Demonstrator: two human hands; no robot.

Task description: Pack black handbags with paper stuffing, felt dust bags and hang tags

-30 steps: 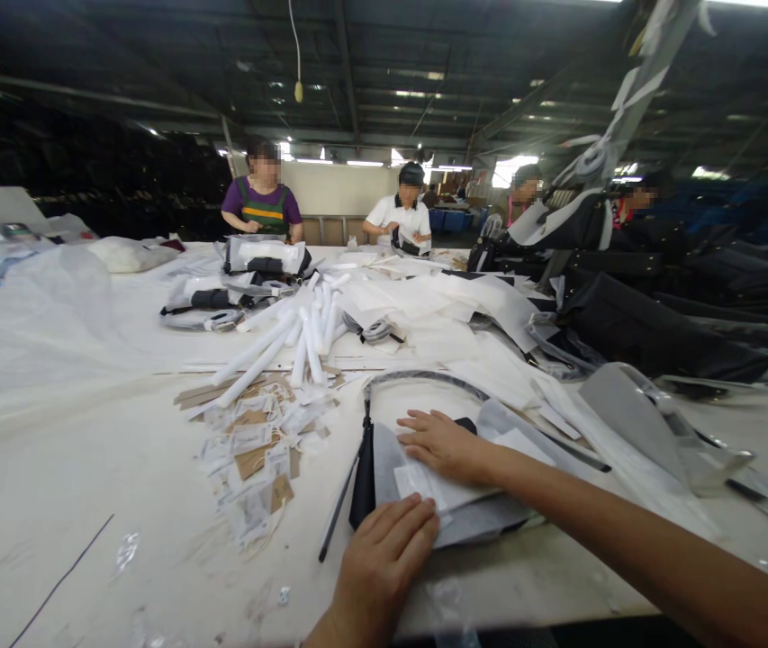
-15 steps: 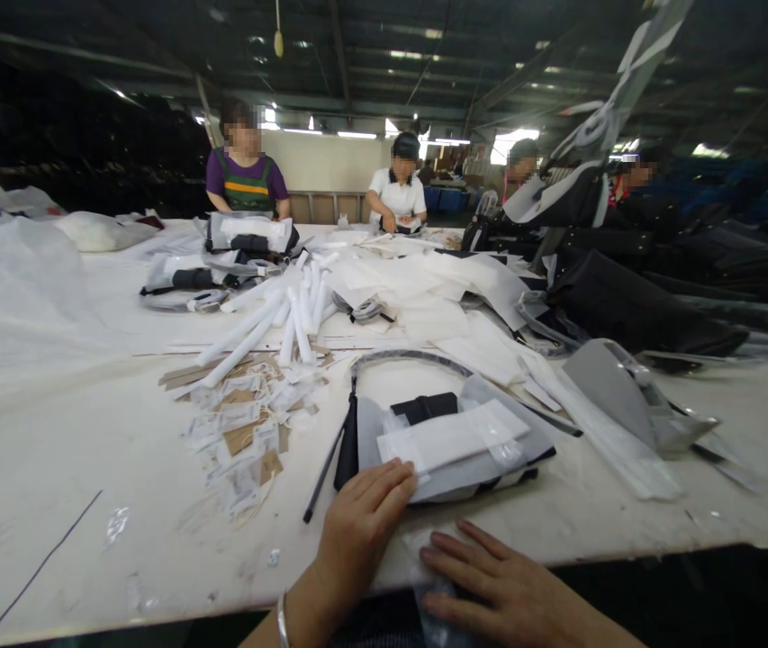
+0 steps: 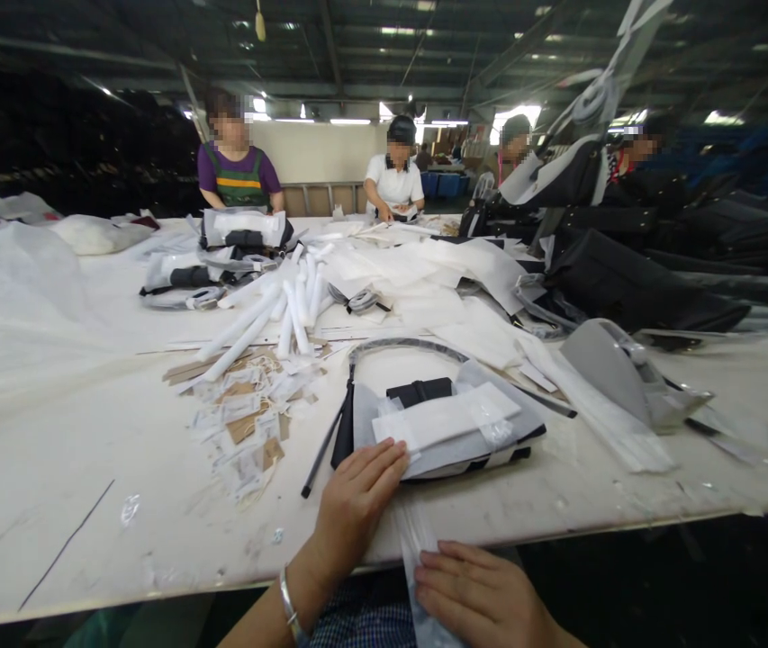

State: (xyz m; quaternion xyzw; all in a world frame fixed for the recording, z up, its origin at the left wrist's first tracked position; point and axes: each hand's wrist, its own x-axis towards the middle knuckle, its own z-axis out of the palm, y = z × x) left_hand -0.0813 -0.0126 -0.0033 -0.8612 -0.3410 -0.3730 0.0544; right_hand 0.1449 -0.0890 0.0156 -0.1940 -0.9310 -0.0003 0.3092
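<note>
A black shoulder bag (image 3: 343, 441) lies before me, its front covered with pale sheeting. A folded white foam piece (image 3: 447, 416) is attached over that sheeting, below a black wrapped part (image 3: 419, 391). The wrapped strap (image 3: 411, 344) arches behind the bag. My left hand (image 3: 360, 495) lies on the bag's lower left corner, fingers stretched flat and close together. From the bag's lower edge a clear plastic strip (image 3: 414, 526) runs over the table edge. My right hand (image 3: 474, 589) is closed on this strip, fingers together; its thumb is hidden.
Loose tags (image 3: 245, 423) lie left of the bag, with white foam tubes (image 3: 299, 310) behind them. White sheets (image 3: 424, 310) cover the middle. A grey wrapped piece (image 3: 606, 369) and black bags (image 3: 640, 288) are at right. Several co-workers (image 3: 393, 175) work across the table (image 3: 174, 540).
My right hand has moved slightly down and left, its spread fingers coming together over the plastic strip, which now shows more. My left hand stays on the bag. The view has shifted slightly.
</note>
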